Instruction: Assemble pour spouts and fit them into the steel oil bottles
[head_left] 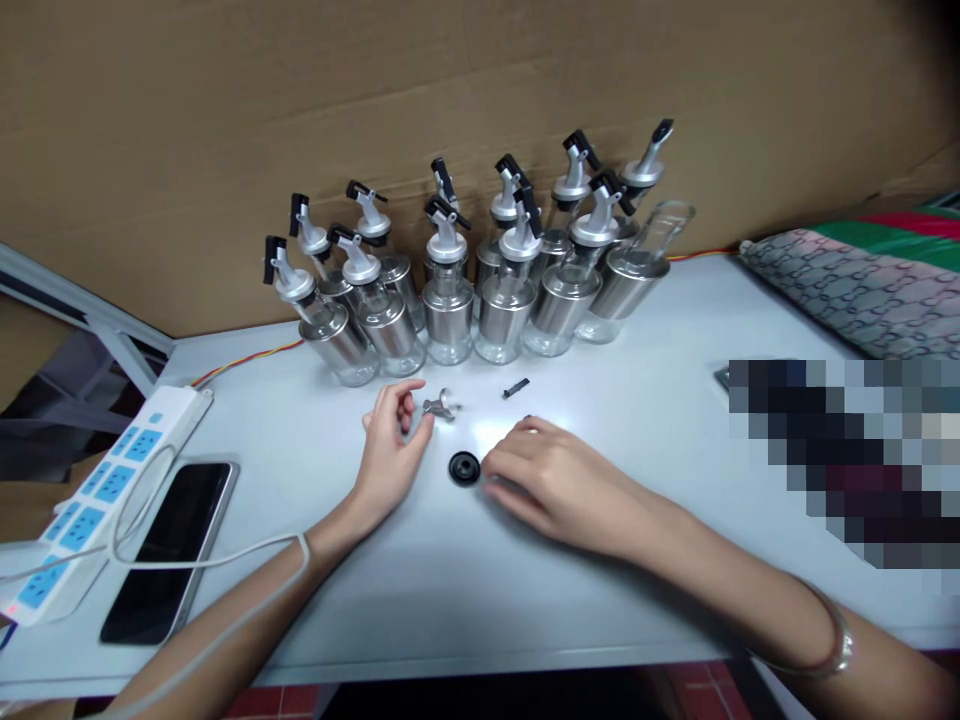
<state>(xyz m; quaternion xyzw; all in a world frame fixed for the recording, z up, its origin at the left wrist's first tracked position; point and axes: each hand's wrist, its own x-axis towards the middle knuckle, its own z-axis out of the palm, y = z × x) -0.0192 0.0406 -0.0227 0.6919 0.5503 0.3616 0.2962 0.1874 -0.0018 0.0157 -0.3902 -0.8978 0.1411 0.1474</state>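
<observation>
My left hand point(394, 440) rests on the table with thumb and fingers apart and nothing between them. Just right of its fingertips lies a silver pourer spout point(441, 404) on its side. A round black ribbed stopper point(465, 468) sits on the tabletop between my hands. My right hand point(555, 475) is beside it, palm down, its fingers curled and closed; whatever they may hold is hidden beneath. Farther back lies a small black lever point(516, 387).
Two rows of glass bottles with metal sleeves point(448, 310) stand along the cardboard wall, most with pourers; the front-right bottle point(630, 275) has none. A power strip point(105, 500), phone point(169, 550) and white cable are left. A patterned bag point(847, 280) and a pixelated area are right.
</observation>
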